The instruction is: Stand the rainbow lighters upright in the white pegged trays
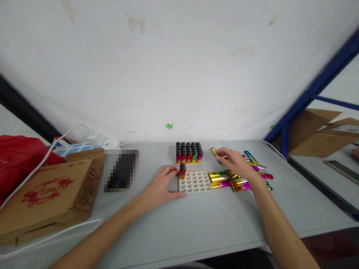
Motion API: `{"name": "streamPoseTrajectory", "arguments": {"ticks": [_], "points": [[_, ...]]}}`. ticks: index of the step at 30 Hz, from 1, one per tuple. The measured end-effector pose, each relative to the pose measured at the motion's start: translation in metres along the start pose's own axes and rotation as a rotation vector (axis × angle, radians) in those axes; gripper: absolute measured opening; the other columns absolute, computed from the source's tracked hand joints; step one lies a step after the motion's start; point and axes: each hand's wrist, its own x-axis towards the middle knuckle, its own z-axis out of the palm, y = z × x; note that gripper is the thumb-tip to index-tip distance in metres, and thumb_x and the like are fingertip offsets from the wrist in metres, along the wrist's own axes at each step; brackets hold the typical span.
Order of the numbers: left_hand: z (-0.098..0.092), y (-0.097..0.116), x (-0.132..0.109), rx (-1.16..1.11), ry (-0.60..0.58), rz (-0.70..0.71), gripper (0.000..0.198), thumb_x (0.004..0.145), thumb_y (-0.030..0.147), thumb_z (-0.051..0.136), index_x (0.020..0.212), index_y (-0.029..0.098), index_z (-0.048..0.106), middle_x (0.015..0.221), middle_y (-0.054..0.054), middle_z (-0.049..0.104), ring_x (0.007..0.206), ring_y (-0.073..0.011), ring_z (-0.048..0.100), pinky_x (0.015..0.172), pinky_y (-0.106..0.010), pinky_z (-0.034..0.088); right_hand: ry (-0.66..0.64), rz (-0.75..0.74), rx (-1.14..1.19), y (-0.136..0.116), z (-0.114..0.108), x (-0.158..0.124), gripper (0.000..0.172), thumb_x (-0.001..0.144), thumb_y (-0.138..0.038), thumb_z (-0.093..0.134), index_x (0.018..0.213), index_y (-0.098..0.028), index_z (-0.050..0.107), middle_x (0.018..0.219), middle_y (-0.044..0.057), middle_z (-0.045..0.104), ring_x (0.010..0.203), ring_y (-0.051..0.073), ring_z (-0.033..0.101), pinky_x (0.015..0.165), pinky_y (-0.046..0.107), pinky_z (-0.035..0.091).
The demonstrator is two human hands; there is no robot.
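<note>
From my head view, my right hand (pixel 234 162) grasps one slim shiny piece (pixel 213 152), tilted and raised over the grey table (pixel 182 228), right of the upright block of black-topped pieces (pixel 189 153). My left hand (pixel 164 183) spreads at the left end of the pale pocketed tray (pixel 200 186), thumb at its near corner; whether those fingers clamp it I cannot tell. Black-topped pieces (pixel 182 172) stand in the tray's far left corner; the remaining visible pockets are bare. The tray's right edge adjoins a loose pile of shiny pieces (pixel 220 179), leaving little room there, while bare tabletop runs from its near side to the table's front edge. My right hand hides part of the pile, a pixelated dark object (pixel 122 170) is unreadable, and the cardboard box (pixel 53 190) is cut off at left.
</note>
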Motion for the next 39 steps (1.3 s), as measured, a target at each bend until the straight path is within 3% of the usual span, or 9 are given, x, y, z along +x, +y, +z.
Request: {"name": "streamPoseTrajectory", "arguments": {"ticks": [4,7,12,15,18,22,26,33,39], "points": [[0.001,0.004,-0.001,0.018,0.006,-0.018,0.071,0.088,0.057,0.099,0.144,0.021,0.075,0.151,-0.015,0.07,0.142,-0.0395,0.069,0.128,-0.055,0.057,0.102,0.027,0.138,-0.005,0.009,0.001,0.05,0.108,-0.07,0.063,0.124,-0.023,0.072,0.083,0.001,0.075,0.068,0.02,0.067,0.066,0.033,0.054],[0.002,0.006,-0.001,0.034,0.017,-0.034,0.068,0.092,0.054,0.096,0.146,0.019,0.073,0.152,-0.016,0.069,0.143,-0.0388,0.069,0.13,-0.054,0.056,0.274,0.048,0.148,-0.01,0.015,0.004,0.059,0.102,-0.076,0.07,0.128,-0.024,0.075,0.071,-0.004,0.063,0.06,0.017,0.054,0.059,0.031,0.044],[0.003,0.006,-0.001,0.058,0.062,-0.016,0.066,0.094,0.055,0.093,0.147,0.02,0.073,0.149,-0.015,0.069,0.142,-0.0393,0.068,0.129,-0.055,0.056,0.428,0.13,0.361,-0.019,0.025,0.011,0.066,0.084,-0.089,0.082,0.092,-0.024,0.073,0.067,-0.004,0.055,0.062,0.017,0.049,0.057,0.03,0.041],[0.003,0.004,-0.001,0.063,0.051,-0.008,0.066,0.095,0.056,0.092,0.147,0.019,0.072,0.149,-0.016,0.068,0.142,-0.0394,0.067,0.129,-0.055,0.056,0.385,0.151,0.509,-0.027,0.036,0.013,0.071,0.09,-0.095,0.071,0.079,-0.026,0.062,0.068,-0.001,0.058,0.063,0.018,0.055,0.06,0.031,0.048],[0.003,0.003,-0.001,0.066,0.046,-0.008,0.065,0.096,0.056,0.092,0.146,0.019,0.072,0.148,-0.016,0.069,0.141,-0.0392,0.067,0.128,-0.056,0.056,0.234,0.157,0.692,-0.041,0.051,0.012,0.071,0.091,-0.097,0.069,0.084,-0.027,0.057,0.071,-0.001,0.066,0.06,0.018,0.06,0.061,0.032,0.055],[0.002,0.004,0.0,0.065,0.04,-0.005,0.064,0.097,0.055,0.092,0.145,0.019,0.071,0.148,-0.017,0.068,0.141,-0.0394,0.066,0.128,-0.057,0.056,0.058,0.216,0.863,-0.062,0.067,0.008,0.067,0.086,-0.092,0.079,0.099,-0.029,0.058,0.064,-0.008,0.058,0.046,0.012,0.042,0.043,0.024,0.036],[0.002,0.004,0.0,0.06,0.043,0.001,0.063,0.097,0.055,0.092,0.145,0.021,0.071,0.148,-0.016,0.069,0.141,-0.0396,0.066,0.128,-0.058,0.056,-0.028,0.28,0.943,-0.076,0.078,0.007,0.073,0.079,-0.094,0.082,0.087,-0.026,0.056,0.059,-0.013,0.038,0.047,0.008,0.025,0.045,0.022,0.021],[0.003,0.002,-0.001,0.049,0.049,0.023,0.062,0.096,0.055,0.092,0.146,0.023,0.071,0.147,-0.015,0.07,0.139,-0.0388,0.068,0.126,-0.058,0.057,-0.032,0.392,0.84,-0.084,0.098,0.004,0.086,0.079,-0.109,0.057,0.058,-0.028,0.043,0.05,-0.009,0.026,0.046,0.009,0.021,0.046,0.027,0.015],[0.003,0.002,-0.002,0.044,0.068,0.027,0.063,0.094,0.053,0.094,0.146,0.024,0.072,0.147,-0.015,0.07,0.139,-0.0397,0.069,0.124,-0.057,0.059,0.06,0.443,0.77,-0.096,0.11,0.0,0.072,0.082,-0.091,0.061,0.051,-0.031,0.035,0.045,-0.007,0.027,0.043,0.009,0.021,0.045,0.029,0.014]]}}
